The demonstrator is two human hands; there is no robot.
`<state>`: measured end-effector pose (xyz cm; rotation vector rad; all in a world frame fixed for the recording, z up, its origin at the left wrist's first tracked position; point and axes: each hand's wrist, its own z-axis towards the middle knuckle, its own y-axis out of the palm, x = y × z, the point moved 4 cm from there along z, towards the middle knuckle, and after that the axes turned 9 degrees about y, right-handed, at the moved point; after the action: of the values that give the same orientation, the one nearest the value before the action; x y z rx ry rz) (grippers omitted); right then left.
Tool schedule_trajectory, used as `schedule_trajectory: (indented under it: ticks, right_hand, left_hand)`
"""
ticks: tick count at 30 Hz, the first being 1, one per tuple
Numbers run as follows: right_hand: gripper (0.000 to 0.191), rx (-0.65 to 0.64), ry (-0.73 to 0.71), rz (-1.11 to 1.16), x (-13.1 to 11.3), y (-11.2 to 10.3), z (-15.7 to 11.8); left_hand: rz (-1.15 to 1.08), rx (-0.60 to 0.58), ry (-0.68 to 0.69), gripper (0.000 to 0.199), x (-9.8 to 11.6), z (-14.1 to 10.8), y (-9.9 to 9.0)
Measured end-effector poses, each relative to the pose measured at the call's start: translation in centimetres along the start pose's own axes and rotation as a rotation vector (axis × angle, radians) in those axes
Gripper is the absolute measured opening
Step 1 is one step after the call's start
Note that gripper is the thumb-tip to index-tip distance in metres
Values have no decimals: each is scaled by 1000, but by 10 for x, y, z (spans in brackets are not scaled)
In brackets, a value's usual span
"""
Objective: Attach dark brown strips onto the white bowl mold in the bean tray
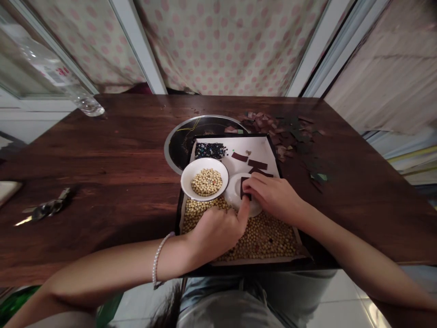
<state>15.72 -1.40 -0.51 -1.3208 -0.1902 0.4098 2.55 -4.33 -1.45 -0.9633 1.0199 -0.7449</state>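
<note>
Both hands meet over a white bowl (232, 191) on a shallow tray (269, 261). My right hand (271, 193) pinches a small dark brown strip (243, 186) at the bowl. The index finger of my left hand (220, 228) reaches up to the strip's lower end; its other fingers are curled, and anything inside them is hidden. Left of the hands a white bowl (185, 179) holds yellow beans (206, 182). More yellow beans (262, 241) cover the near part of the tray. Several dark strips (257, 164) and a pile of dark beads (209, 150) lie at its far end.
Dark scraps (273, 127) are heaped behind and right of the tray, beside a round dark inset (179, 141) in the wooden table (129, 159). Keys (46, 208) lie at the left. A clear bottle (64, 77) stands at the far left.
</note>
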Motion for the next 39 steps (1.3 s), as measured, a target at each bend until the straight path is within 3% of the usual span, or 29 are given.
schedule_trajectory:
  ticks: [3, 6, 9, 12, 15, 17, 22, 26, 32, 39]
  right_hand:
    - [15, 45, 93, -89, 1, -3, 0]
    - [16, 12, 26, 3, -1, -4, 0]
    - [14, 59, 22, 408, 5, -9, 2]
    - [5, 150, 217, 995, 24, -14, 4]
    - [10, 104, 310, 1506, 33, -14, 6]
    - [18, 62, 346, 1659, 33, -14, 7]
    - [27, -39, 424, 1575, 31, -12, 7]
    - [29, -60, 382, 1542, 29, -12, 6]
    - [26, -53, 297, 1680, 25, -15, 5]
    - [21, -91, 410, 1604, 23, -15, 3]
  left_hand:
    - [6, 2, 9, 41, 0, 0, -1]
    - [-6, -4, 5, 42, 1, 0, -1]
    - [-18, -5, 3, 43, 1, 0, 0]
    - [-28, -12, 9, 42, 0, 0, 0]
    - [-35, -19, 10, 43, -1, 1, 0]
    - [-37, -21, 12, 43, -1, 2, 0]
    - [-39, -4, 13, 40, -1, 2, -2]
    - [-27, -21, 11, 40, -2, 2, -2]
    - [-29, -20, 18, 40, -1, 3, -2]
    - [-28, -40, 29, 39, -1, 3, -2]
